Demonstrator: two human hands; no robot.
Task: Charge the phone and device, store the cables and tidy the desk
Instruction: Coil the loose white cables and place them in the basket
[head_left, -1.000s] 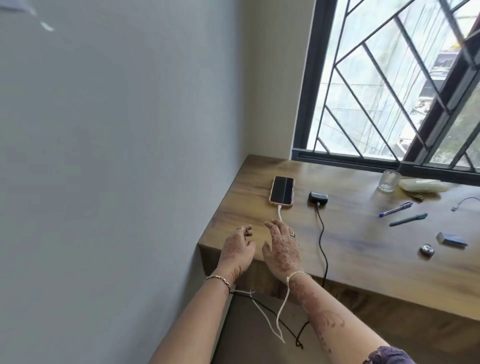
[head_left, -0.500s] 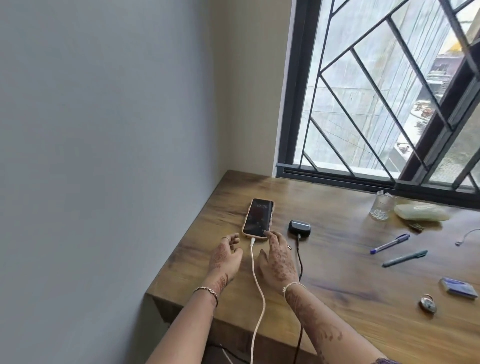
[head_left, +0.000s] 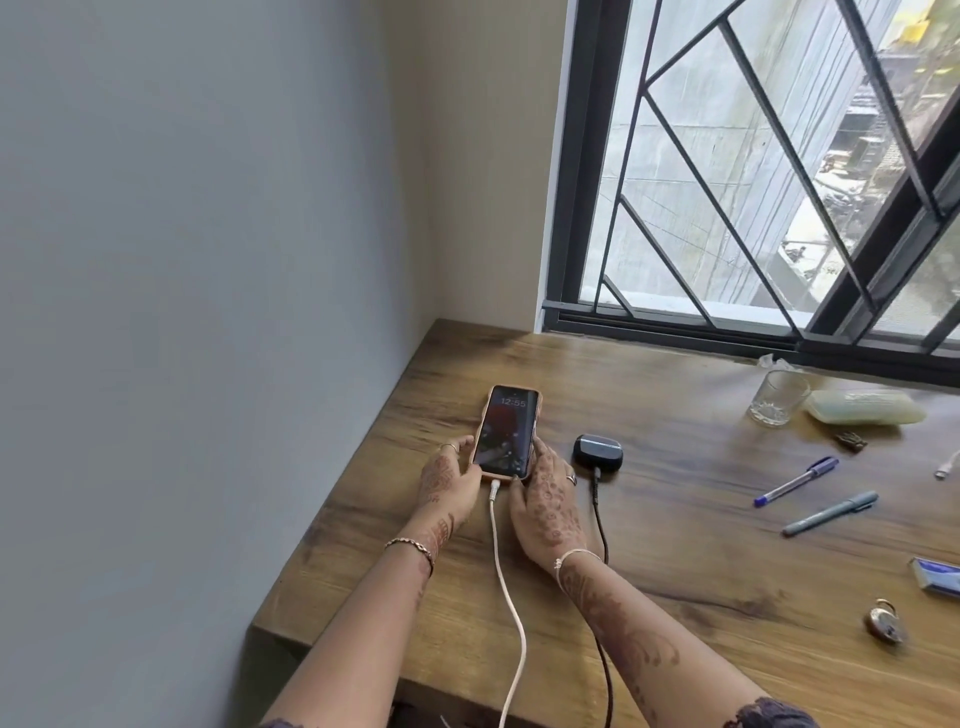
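Note:
A phone (head_left: 508, 431) in an orange case lies flat on the wooden desk (head_left: 675, 545), its screen lit and showing 12:55. A white cable (head_left: 506, 592) is plugged into its near end and runs off the desk's front edge. My left hand (head_left: 447, 480) holds the phone's lower left edge and my right hand (head_left: 545, 499) holds its lower right edge. To the right sits a small black device (head_left: 597, 451) with a black cable (head_left: 602, 525) plugged in.
At the right lie a blue pen (head_left: 795, 480), a grey pen (head_left: 830, 513), a padlock (head_left: 884, 621), a blue box (head_left: 937, 574), a glass (head_left: 777, 397), a pale pouch (head_left: 862, 408) and a white cable end (head_left: 948, 466). A wall stands left, a barred window behind.
Both hands moved forward from the desk's front edge to the phone and now hold its lower corners. The phone's screen lit up. The view came closer to the desk.

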